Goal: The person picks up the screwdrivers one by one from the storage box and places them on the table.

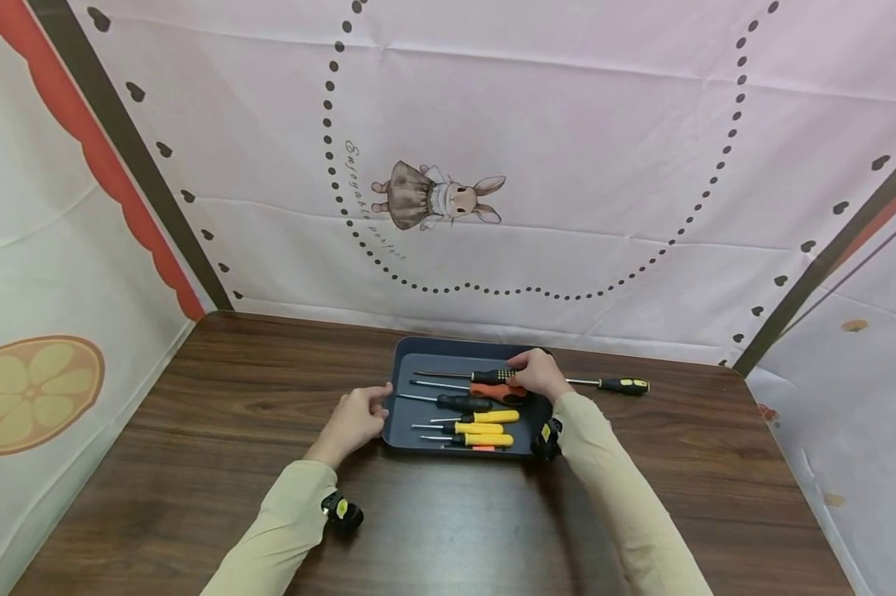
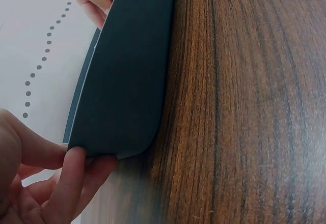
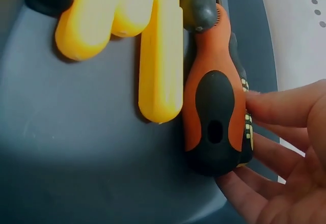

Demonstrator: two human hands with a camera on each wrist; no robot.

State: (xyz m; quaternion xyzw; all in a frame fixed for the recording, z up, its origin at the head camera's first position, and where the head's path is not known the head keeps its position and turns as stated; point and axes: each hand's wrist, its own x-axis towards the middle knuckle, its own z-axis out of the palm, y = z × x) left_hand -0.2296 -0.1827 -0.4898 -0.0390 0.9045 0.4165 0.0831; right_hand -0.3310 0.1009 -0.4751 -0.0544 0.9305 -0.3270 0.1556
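A dark blue-grey tray (image 1: pixel 455 356) holds several screwdrivers lying side by side. My left hand (image 1: pixel 357 424) pinches the tray's left end, thumb and fingers at the rim in the left wrist view. Over the tray's far right part, my right hand (image 1: pixel 539 372) grips the dotted black-and-yellow handle of a screwdriver (image 1: pixel 485 376). Right beside that handle lies an orange-and-black screwdriver (image 3: pixel 214 112). Nearer me are a black-handled screwdriver (image 1: pixel 463 403) and several yellow-handled screwdrivers (image 3: pixel 160 71). My right hand hides part of the gripped handle.
On the table (image 1: pixel 269 397), right of the tray, lies another screwdriver (image 1: pixel 623 386) with a black-and-yellow handle, its shaft partly behind my right wrist. A printed cloth (image 1: pixel 567 165) hangs along the table's back edge, just behind the tray.
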